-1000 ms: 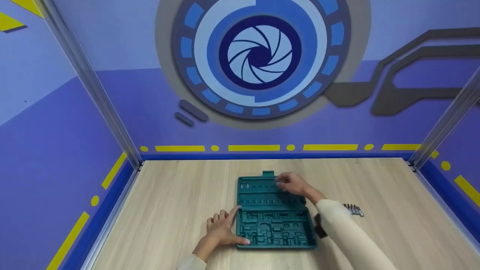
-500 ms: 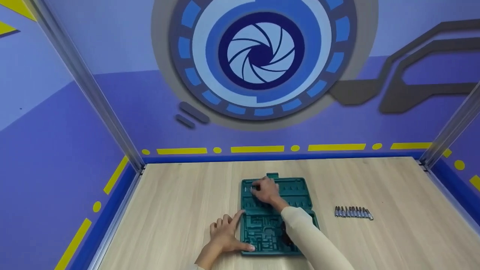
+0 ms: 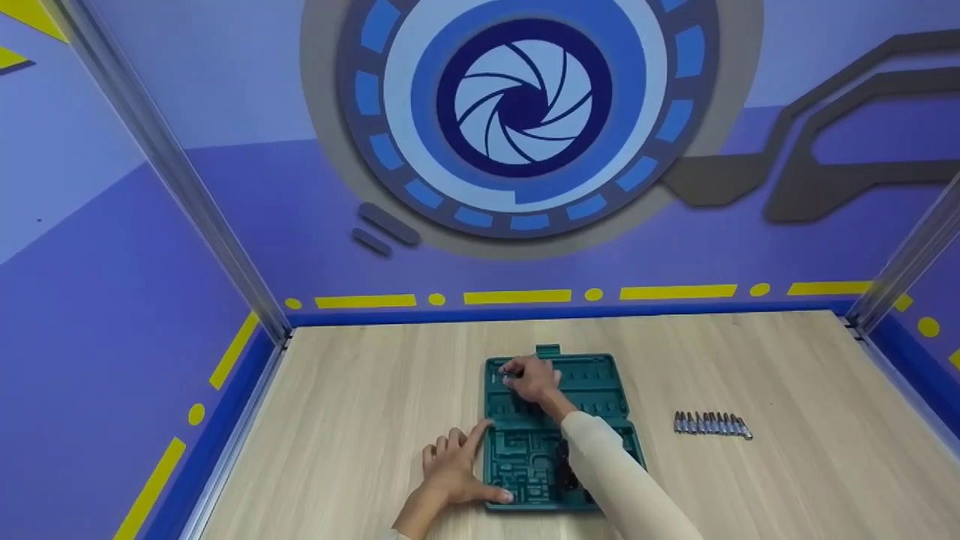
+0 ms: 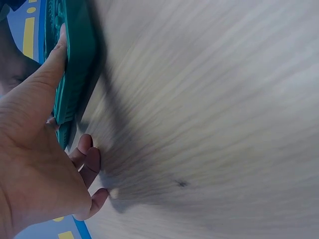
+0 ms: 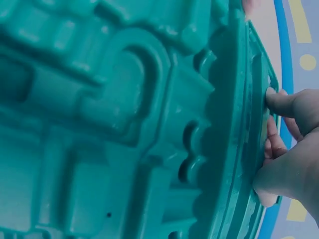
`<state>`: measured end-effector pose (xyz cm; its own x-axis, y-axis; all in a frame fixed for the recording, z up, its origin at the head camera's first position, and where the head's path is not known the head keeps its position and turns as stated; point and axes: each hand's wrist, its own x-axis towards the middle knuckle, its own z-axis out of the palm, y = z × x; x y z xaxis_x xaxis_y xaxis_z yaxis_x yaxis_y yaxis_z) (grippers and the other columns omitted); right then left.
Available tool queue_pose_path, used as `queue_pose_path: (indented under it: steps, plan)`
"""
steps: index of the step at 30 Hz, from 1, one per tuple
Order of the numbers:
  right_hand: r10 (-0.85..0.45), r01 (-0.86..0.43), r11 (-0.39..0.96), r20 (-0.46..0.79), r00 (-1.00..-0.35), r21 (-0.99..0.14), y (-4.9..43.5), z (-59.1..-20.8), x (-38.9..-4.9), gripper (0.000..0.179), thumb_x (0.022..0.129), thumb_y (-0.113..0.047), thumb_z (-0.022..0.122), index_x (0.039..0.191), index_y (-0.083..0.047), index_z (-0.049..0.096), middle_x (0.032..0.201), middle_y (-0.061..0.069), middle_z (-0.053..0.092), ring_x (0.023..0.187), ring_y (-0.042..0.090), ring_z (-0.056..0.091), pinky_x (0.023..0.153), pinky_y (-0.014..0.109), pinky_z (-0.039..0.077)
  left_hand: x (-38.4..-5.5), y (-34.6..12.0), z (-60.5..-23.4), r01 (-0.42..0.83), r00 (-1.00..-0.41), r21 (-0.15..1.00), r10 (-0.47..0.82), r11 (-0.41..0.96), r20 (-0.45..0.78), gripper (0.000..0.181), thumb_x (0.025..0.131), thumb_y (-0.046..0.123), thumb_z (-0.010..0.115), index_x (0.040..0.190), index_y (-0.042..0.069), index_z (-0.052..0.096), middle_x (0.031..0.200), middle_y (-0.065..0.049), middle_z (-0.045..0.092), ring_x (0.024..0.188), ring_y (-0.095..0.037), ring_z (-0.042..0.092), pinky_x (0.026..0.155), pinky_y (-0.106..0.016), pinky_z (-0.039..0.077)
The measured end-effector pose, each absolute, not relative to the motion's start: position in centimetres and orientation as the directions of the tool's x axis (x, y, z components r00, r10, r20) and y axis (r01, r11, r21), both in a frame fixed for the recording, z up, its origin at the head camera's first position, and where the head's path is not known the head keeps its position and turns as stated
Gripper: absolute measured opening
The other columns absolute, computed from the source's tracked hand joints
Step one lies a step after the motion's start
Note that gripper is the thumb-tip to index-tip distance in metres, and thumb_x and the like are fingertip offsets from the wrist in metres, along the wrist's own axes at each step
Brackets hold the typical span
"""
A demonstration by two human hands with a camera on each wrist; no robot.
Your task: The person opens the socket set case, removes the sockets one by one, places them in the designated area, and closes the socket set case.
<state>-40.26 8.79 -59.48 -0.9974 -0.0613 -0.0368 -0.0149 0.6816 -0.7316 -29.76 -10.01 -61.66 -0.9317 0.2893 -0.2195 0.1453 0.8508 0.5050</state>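
A green plastic tool case (image 3: pixel 525 457) lies unfolded on the wooden table, its moulded tray nearer and its slotted lid (image 3: pixel 592 373) beyond. At the case's left side rests my left hand (image 3: pixel 450 476), fingers spread, with the thumb over the near corner's rim and the index finger alongside the hinge. My right hand (image 3: pixel 535 380) reaches across the tray into the lid's upper left. Thumb and index finger pinch a small screwdriver bit there, mostly hidden by the fingers. Another silver bit (image 3: pixel 493 379) sits in the slot to their left. The right wrist view shows the fingertips (image 5: pixel 271 97) against the lid.
To the right of the case a row of several metal bits (image 3: pixel 712 424) lies on the table (image 3: pixel 360 405). The lid's latch (image 3: pixel 547 349) sticks out at the far edge. Blue and purple panels (image 3: pixel 225 225) enclose the table behind and at the sides.
My right hand has moved left across the lid to its upper-left slots and then nearly stopped. The bit row came fully into sight as the sleeve moved off it. My left hand stays put.
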Motion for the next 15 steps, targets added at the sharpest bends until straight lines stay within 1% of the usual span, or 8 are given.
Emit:
queue_pose_path:
  steps: [2, 4, 7, 9, 10, 12, 15]
  plan:
    - [-0.063, -0.033, 0.675, -0.014, -0.998, -0.737, 8.8, -59.6, -40.0, 0.015, 0.095, -0.014, 0.072, 0.108, -0.011, 0.08, 0.111, 0.008, 0.077, 0.111, 0.033, 0.063, 0.086, 0.044, 0.032, -29.5, -10.1, -61.6, 0.141, -0.932, 0.504, 0.285, 0.852, -0.222, 0.124, 0.054, 0.079, 0.085, 0.157, 0.035, 0.031, 0.111, -0.006, 0.046, 0.093, -0.026, 0.035, 0.089, -0.055, 0.031]
    - [-0.055, -0.036, 0.652, -0.001, -0.998, -0.758, 8.9, -59.7, -39.8, 0.016, 0.095, -0.015, 0.072, 0.108, -0.01, 0.081, 0.112, 0.009, 0.077, 0.11, 0.033, 0.064, 0.089, 0.047, 0.034, -29.4, -10.1, -61.5, 0.132, -0.932, 0.504, 0.28, 0.853, -0.23, 0.124, 0.054, 0.078, 0.085, 0.157, 0.034, 0.031, 0.111, -0.007, 0.046, 0.094, -0.026, 0.036, 0.091, -0.056, 0.03]
    - [-0.028, -0.035, 0.598, 0.023, -0.999, -0.801, 9.0, -60.0, -39.4, 0.016, 0.095, -0.017, 0.073, 0.105, -0.007, 0.081, 0.111, 0.012, 0.075, 0.11, 0.034, 0.064, 0.097, 0.055, 0.034, -29.2, -10.0, -61.5, 0.127, -0.929, 0.501, 0.279, 0.856, -0.242, 0.124, 0.055, 0.079, 0.085, 0.157, 0.035, 0.031, 0.113, -0.007, 0.046, 0.094, -0.026, 0.036, 0.091, -0.056, 0.03]
    - [-0.006, -0.032, 0.542, 0.034, -0.999, -0.84, 9.2, -60.2, -39.4, 0.018, 0.096, -0.019, 0.073, 0.102, -0.006, 0.081, 0.111, 0.013, 0.073, 0.109, 0.033, 0.064, 0.104, 0.06, 0.032, -29.1, -9.9, -61.4, 0.132, -0.928, 0.498, 0.284, 0.857, -0.243, 0.124, 0.055, 0.079, 0.084, 0.158, 0.036, 0.03, 0.113, -0.007, 0.046, 0.094, -0.026, 0.036, 0.091, -0.055, 0.03]
    - [0.0, -0.029, 0.502, 0.033, -0.999, -0.864, 9.4, -60.2, -39.4, 0.019, 0.096, -0.02, 0.072, 0.101, -0.005, 0.081, 0.111, 0.013, 0.073, 0.109, 0.032, 0.064, 0.106, 0.061, 0.032, -29.1, -9.9, -61.3, 0.134, -0.928, 0.496, 0.284, 0.858, -0.241, 0.124, 0.055, 0.079, 0.084, 0.158, 0.036, 0.03, 0.113, -0.007, 0.045, 0.094, -0.026, 0.036, 0.09, -0.055, 0.03]
    - [-0.002, -0.021, 0.417, 0.023, -1.0, -0.909, 10.0, -60.3, -39.6, 0.022, 0.097, -0.022, 0.071, 0.101, -0.003, 0.081, 0.111, 0.012, 0.074, 0.106, 0.029, 0.064, 0.108, 0.058, 0.036, -29.2, -9.8, -61.3, 0.137, -0.93, 0.498, 0.285, 0.856, -0.233, 0.123, 0.056, 0.079, 0.084, 0.158, 0.036, 0.03, 0.113, -0.007, 0.045, 0.094, -0.026, 0.036, 0.09, -0.054, 0.03]
    - [-0.058, 0.006, 0.317, -0.025, -0.998, -0.949, 11.5, -59.9, -39.6, 0.027, 0.099, -0.024, 0.069, 0.104, 0.0, 0.079, 0.11, 0.011, 0.075, 0.1, 0.021, 0.063, 0.1, 0.047, 0.047, -29.4, -9.7, -61.3, 0.132, -0.93, 0.504, 0.283, 0.853, -0.235, 0.123, 0.056, 0.077, 0.085, 0.158, 0.034, 0.03, 0.114, -0.007, 0.046, 0.096, -0.026, 0.036, 0.091, -0.054, 0.03]
